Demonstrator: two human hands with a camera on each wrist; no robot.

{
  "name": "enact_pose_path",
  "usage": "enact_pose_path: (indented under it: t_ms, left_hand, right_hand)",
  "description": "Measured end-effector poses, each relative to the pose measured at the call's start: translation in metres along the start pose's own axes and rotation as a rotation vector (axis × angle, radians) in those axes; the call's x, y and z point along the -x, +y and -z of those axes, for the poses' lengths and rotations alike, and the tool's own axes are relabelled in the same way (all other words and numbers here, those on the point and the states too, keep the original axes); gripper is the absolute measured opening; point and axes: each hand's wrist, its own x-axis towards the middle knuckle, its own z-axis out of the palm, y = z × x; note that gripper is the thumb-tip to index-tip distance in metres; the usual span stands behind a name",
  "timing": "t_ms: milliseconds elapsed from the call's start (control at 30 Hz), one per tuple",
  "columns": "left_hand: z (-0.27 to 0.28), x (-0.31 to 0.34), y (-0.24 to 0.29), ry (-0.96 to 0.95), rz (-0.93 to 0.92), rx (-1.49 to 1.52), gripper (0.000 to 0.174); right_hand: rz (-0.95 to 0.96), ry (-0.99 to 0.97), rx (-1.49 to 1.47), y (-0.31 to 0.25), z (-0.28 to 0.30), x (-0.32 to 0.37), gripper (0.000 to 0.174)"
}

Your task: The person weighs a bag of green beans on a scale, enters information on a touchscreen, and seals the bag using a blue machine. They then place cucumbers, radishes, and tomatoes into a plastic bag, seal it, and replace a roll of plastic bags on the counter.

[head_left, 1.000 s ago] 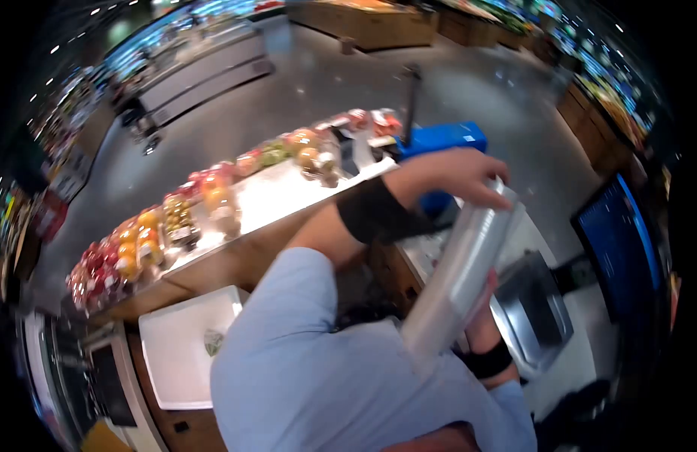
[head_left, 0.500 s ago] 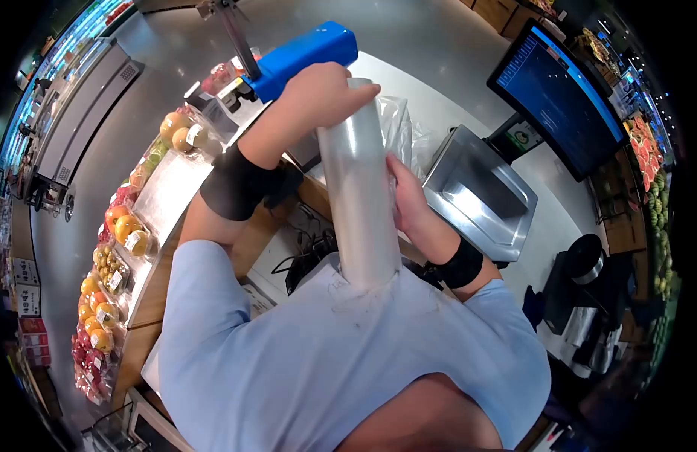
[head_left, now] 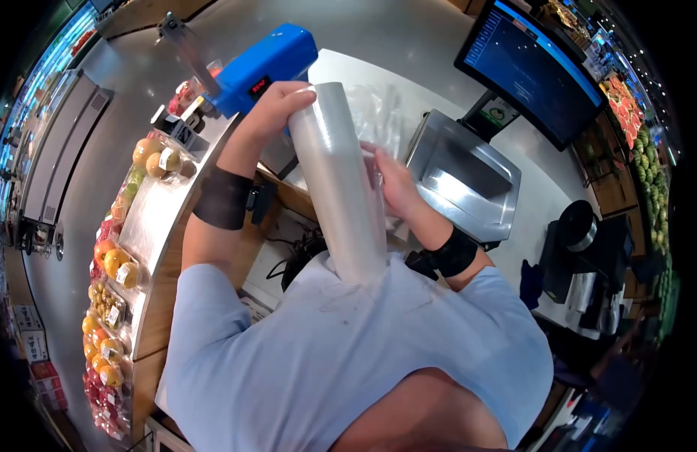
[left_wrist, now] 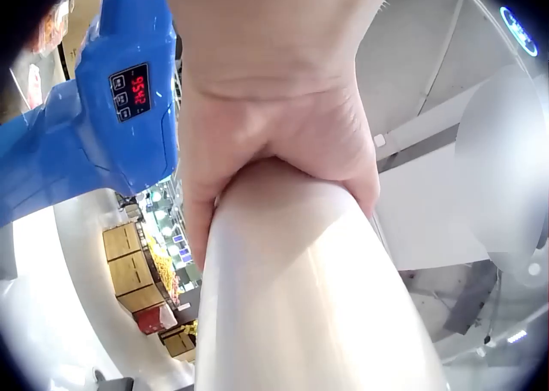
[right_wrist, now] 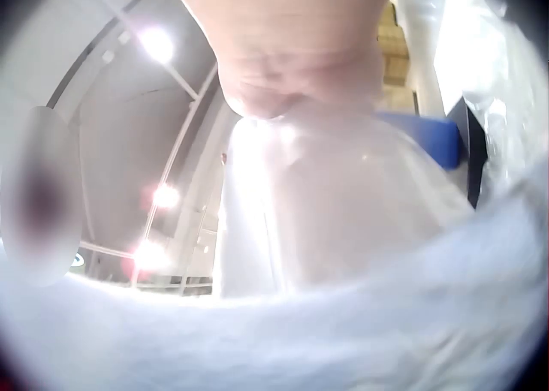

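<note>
A thick roll of clear plastic film point(head_left: 337, 181) leans against the front of the person's light blue shirt, its far end tilted up and away. My left hand point(head_left: 280, 105) grips that far end, thumb over the rim; in the left wrist view the hand point(left_wrist: 274, 129) is wrapped over the end, fingers down the sides. On the roll's right side, my right hand point(head_left: 397, 181) holds the film near mid-length with bent fingers. Loose film point(head_left: 378, 113) bunches beyond it. In the right wrist view the film point(right_wrist: 343, 211) spreads below the palm and the fingertips are hidden.
A blue machine point(head_left: 269, 64) with a red digit display stands just beyond the left hand. A metal-topped scale point(head_left: 465, 177) and a monitor point(head_left: 533, 68) are on the right of the counter. Packed fruit point(head_left: 118, 267) lines the left shelf. Black cables point(head_left: 299, 252) lie below.
The view has swung right toward the counter. The roll has gone from leaning right to tilting slightly left, both hands staying on it. Loose film shows beside it.
</note>
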Motion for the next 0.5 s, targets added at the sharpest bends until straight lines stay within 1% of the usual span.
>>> enact_pose_path:
  t_ms: [33, 100, 133, 167, 200, 267, 333, 400, 433, 467, 500]
  left_hand:
    - [0.000, 0.000, 0.000, -0.009, -0.001, 0.004, 0.042]
    - [0.003, 0.002, 0.001, 0.041, 0.054, 0.006, 0.035]
    - [0.005, 0.002, 0.001, 0.036, 0.052, 0.010, 0.035]
    - [0.006, 0.002, 0.002, 0.034, 0.057, -0.026, 0.033]
    - [0.006, 0.003, 0.002, 0.030, 0.069, -0.063, 0.031]
    - [0.000, 0.002, -0.001, 0.011, 0.074, -0.058, 0.031]
    - [0.000, -0.001, -0.009, 0.082, 0.056, 0.006, 0.032]
    - [-0.002, 0.001, -0.011, 0.092, 0.085, -0.010, 0.032]
    - [-0.003, 0.002, -0.012, 0.110, 0.106, -0.021, 0.033]
    - [-0.004, 0.003, -0.013, 0.110, 0.113, -0.020, 0.033]
    - [-0.007, 0.003, -0.014, 0.094, 0.135, -0.019, 0.034]
  right_hand:
    - [0.171, 0.061, 0.271, -0.006, 0.007, 0.005, 0.039]
    - [0.321, 0.413, 0.222, -0.006, 0.060, -0.003, 0.036]
    - [0.609, 0.624, 0.592, -0.021, 0.070, 0.005, 0.035]
    - [0.674, 0.670, 0.662, -0.033, 0.079, 0.009, 0.035]
    - [0.667, 0.681, 0.659, -0.038, 0.083, 0.017, 0.035]
    - [0.657, 0.654, 0.776, -0.042, 0.085, 0.033, 0.036]
    - [0.648, 0.655, 0.719, -0.036, 0.090, 0.043, 0.036]
    - [0.483, 0.566, 0.967, -0.028, 0.090, 0.068, 0.036]
    - [0.460, 0.513, 1.020, -0.021, 0.092, 0.078, 0.036]
    - [0.453, 0.513, 1.017, -0.013, 0.095, 0.088, 0.036]
    - [0.377, 0.499, 1.007, -0.007, 0.097, 0.099, 0.036]
